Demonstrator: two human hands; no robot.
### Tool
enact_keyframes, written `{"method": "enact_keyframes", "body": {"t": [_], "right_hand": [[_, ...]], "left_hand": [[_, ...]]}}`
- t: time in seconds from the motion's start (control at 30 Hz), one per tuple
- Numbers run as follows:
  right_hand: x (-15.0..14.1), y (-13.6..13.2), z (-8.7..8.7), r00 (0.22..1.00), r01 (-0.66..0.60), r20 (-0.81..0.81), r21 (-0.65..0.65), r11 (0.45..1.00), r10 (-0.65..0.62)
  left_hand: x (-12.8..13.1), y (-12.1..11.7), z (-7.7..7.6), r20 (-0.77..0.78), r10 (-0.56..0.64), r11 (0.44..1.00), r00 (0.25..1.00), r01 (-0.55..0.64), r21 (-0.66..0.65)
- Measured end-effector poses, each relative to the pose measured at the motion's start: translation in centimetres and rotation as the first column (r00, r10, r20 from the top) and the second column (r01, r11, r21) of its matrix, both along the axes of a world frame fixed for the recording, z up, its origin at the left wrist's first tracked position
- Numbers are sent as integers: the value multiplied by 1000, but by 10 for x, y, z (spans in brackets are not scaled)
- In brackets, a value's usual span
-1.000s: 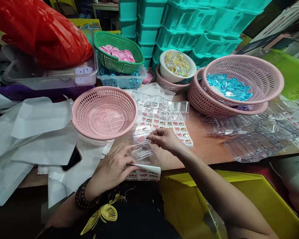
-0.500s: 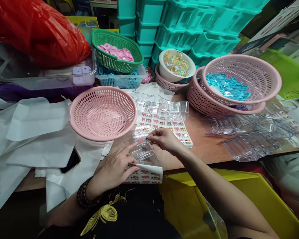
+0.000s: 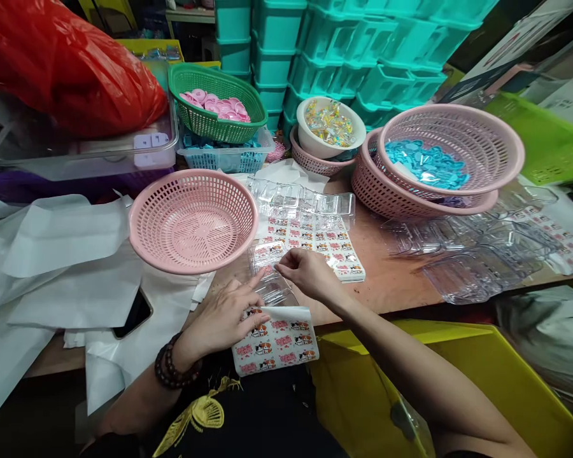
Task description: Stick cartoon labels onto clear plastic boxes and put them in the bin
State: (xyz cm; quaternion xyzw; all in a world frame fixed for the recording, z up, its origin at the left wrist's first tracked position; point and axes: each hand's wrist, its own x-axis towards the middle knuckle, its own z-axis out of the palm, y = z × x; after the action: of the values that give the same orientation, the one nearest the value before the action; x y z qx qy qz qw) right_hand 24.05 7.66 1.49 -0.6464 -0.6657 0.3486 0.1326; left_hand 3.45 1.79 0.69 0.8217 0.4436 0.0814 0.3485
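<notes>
My left hand (image 3: 226, 315), with a beaded bracelet at the wrist, holds a sheet of cartoon stickers (image 3: 279, 343) under its thumb near the table's front edge. Its index finger reaches onto a clear plastic case (image 3: 277, 292). Over the upper part of that case, my right hand (image 3: 308, 273) is closed in a pinch; whatever is between its fingertips is too small to make out. A pink and white sticker (image 3: 268, 249) shows at the case's far end. Just beyond lies a stack of sticker sheets (image 3: 339, 251) with clear cases (image 3: 305, 200) on top.
An empty pink basket (image 3: 193, 222) stands left of the cases. White backing papers (image 3: 71, 254) and a phone (image 3: 134, 315) lie at left. On the right are pink baskets (image 3: 451, 146) with blue pieces and more clear cases (image 3: 477, 267). Teal bins (image 3: 277, 57) rise behind.
The sticker sheet under my left hand has flattened out and hangs lower, showing more of its printed face. My right hand has shifted slightly, still pinching over the case.
</notes>
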Motion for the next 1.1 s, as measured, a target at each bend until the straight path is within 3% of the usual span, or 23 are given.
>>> {"method": "enact_keyframes", "body": {"t": [0.07, 0.17, 0.27, 0.33, 0.4, 0.5, 0.6, 0.67, 0.73, 0.83, 0.9, 0.97, 1.1], "right_hand": [[-6, -6, 4, 976, -64, 212, 58, 996, 50], [-9, -14, 11, 872, -139, 482, 88, 986, 80], [-1, -19, 21, 820, -80, 572, 107, 991, 5], [10, -26, 29, 895, -37, 446, 134, 990, -27], [19, -37, 34, 981, -111, 172, 96, 989, 93], [28, -58, 33, 948, -268, -186, -32, 963, 257], [36, -73, 23, 925, -186, -356, -130, 974, 129], [42, -78, 19, 917, -152, -393, -180, 972, 70], [47, -83, 20, 949, -169, -295, -168, 971, 115], [46, -94, 27, 977, -211, -18, 113, 971, 215], [41, -102, 32, 964, -266, 52, 302, 916, 262], [34, -107, 32, 951, -282, -17, 356, 891, 308], [30, -111, 23, 946, -134, -250, 281, 950, 207]], "left_hand": [[-1, 2, 0, -12, 5, 1000, 1000, -5, 6], [-4, 6, 0, -12, 6, 1000, 1000, -6, 1], [-6, 7, 0, 11, -10, 1000, 1000, 10, 5], [-7, 6, 1, 35, -21, 1000, 999, 21, 5], [-7, 3, 2, 61, -2, 1000, 998, 2, -3], [-5, -2, 7, 161, 72, 997, 984, -71, -14], [-2, -7, 9, 315, 204, 977, 927, -172, -126], [0, -10, 7, 377, 337, 930, 863, -242, -278], [4, -13, 4, 379, 427, 877, 821, -274, -395], [11, -17, 4, 349, 407, 874, 844, -249, -417], [16, -20, 9, 347, 342, 897, 873, -194, -397], [20, -23, 13, 353, 301, 907, 886, -152, -392], [23, -32, 6, 433, 374, 853, 820, -120, -509]]}}
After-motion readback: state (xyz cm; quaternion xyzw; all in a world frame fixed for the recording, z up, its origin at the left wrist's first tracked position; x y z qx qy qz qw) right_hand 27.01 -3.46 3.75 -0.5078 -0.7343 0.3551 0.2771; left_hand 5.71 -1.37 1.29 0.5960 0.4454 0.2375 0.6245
